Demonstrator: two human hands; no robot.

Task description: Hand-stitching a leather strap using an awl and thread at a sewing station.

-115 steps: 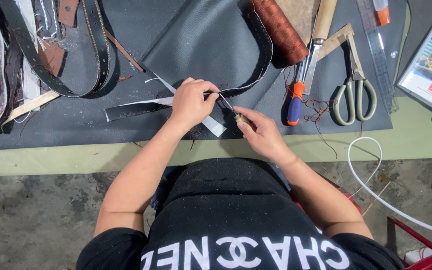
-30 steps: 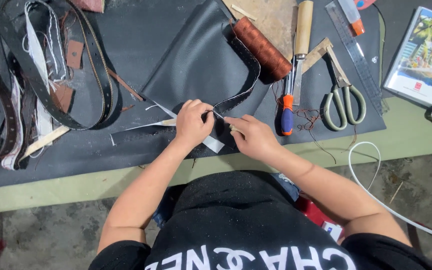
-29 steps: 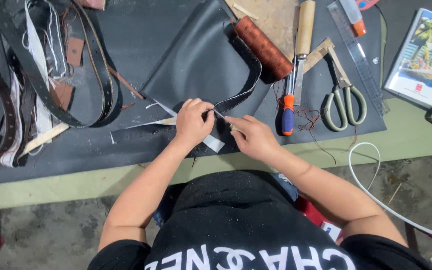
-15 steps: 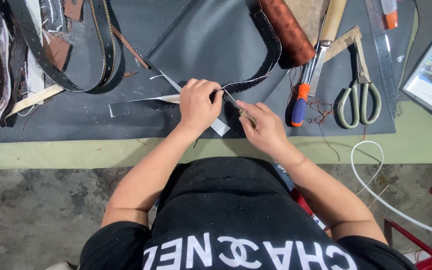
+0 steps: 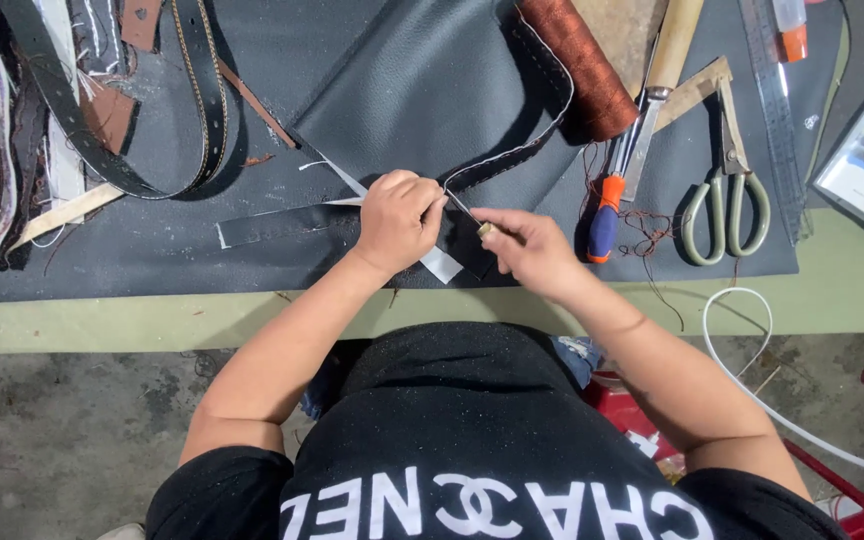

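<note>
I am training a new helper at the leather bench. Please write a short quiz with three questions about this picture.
1. True or false: the left hand presses on the dark stitched strap.
2. What does the right hand hold? A) the scissors B) a thin pointed tool C) the ruler
3. Fill in: the rust-brown thread spool lies to the ____ of the scissors in the picture.

Key:
1. True; its fingers pinch the strap where the tool meets it.
2. B; the thin pointed tool points at the strap, and the scissors lie untouched on the dark mat.
3. Left.
</note>
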